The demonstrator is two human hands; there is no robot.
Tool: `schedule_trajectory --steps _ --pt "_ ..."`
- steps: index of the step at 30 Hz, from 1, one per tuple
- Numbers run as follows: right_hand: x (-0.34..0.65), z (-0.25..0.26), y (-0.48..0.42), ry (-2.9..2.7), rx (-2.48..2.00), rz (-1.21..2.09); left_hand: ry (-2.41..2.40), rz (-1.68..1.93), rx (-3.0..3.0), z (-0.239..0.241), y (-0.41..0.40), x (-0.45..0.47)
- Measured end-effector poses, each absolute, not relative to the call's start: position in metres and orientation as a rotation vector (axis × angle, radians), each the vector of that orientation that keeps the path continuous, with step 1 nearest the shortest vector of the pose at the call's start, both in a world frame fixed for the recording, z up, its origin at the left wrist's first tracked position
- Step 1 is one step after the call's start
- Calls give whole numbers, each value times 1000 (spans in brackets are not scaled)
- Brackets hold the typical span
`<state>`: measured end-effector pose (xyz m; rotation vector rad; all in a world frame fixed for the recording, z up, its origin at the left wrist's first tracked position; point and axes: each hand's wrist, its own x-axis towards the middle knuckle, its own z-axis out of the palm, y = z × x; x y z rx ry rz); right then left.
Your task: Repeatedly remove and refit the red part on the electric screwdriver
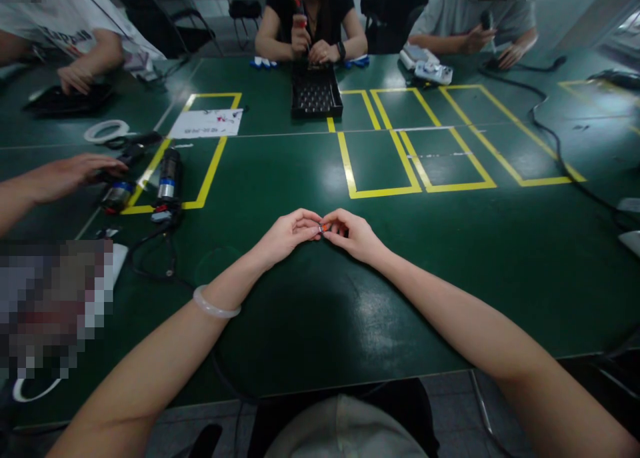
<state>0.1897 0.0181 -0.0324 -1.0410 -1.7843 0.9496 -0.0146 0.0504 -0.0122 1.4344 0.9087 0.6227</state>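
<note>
Pinching a tiny orange-and-silver part between both sets of fingertips, the person's left hand and right hand meet low over the green table. Curled fingers hide most of the part. Two blue-banded cylinders lie well to the left, and a black tray sits far ahead. The part is too small to tell its long axis.

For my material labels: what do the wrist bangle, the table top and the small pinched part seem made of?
Bangle: probably jade or glass, polished; pale, translucent, glossy.
Table top: likely a vinyl or rubber mat, semi-matt; dark green with soft light reflections.
Small part: orange with a silvery bit, perhaps plastic and metal; too small to be sure.
</note>
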Motion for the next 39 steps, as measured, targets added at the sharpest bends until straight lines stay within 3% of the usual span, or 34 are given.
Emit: schedule_trajectory --steps 39 --pt "192 -29 16 -1824 -1037 864 930 673 1460 -11 44 -10"
